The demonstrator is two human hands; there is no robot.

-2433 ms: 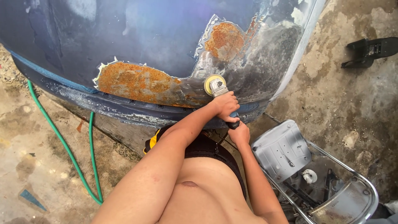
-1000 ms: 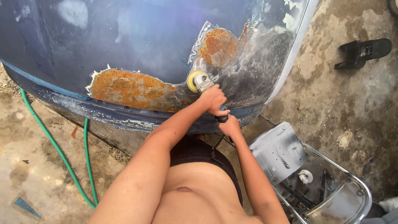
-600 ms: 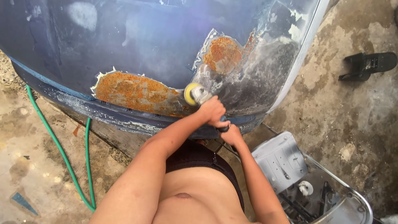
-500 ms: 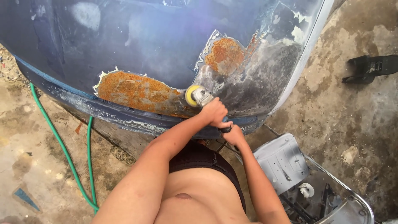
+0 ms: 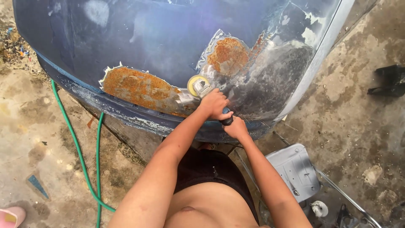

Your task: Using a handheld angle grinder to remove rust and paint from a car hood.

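Grinding step under way: left hand [image 5: 214, 103] clamped over grinder [image 5: 201, 87] head, right hand [image 5: 235, 126] wrapped round its handle. Disc sits on blue panel [image 5: 160, 38] between two rust patches [image 5: 141, 89]. Next move likely calls for steady pressure, sweeping toward left patch.

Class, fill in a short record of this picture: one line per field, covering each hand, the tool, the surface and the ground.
Left hand: left hand grips the grinder near its head
Right hand: right hand holds its black handle end
Tool: yellow disc against the panel
Surface: dark blue panel with two rust patches
Ground: green hose on concrete; grey plastic piece at right
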